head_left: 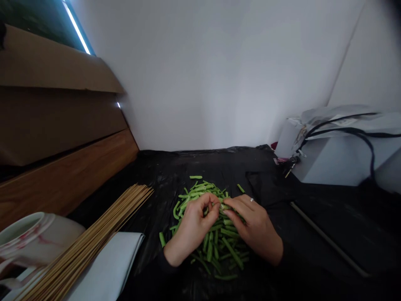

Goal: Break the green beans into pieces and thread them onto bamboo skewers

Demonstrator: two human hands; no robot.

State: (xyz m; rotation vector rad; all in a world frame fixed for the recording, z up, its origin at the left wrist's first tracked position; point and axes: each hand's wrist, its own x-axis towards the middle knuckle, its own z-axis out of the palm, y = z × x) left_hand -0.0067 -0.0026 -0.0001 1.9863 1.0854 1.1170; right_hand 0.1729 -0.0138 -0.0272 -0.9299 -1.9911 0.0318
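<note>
A heap of cut green beans (232, 253) lies on a black plastic sheet, and both hands are above it. My left hand (196, 221) is closed in a pinch, thumb against forefinger, at one end of a green bean piece (224, 207). Thumb and fingers of my right hand (255, 223), which wears a ring, press on the same piece from the other side. The fingertips hide most of this piece. A few loose pieces, such as a short bean piece (196, 177), lie apart from the heap.
Thin wooden sticks (103, 234) lie at left across a folded white cloth or paper (109, 263), beside a white mug (40, 238). A cardboard box (56, 113) stands behind them. At right are a white box (332, 161) with black cables and a thin rod (328, 238).
</note>
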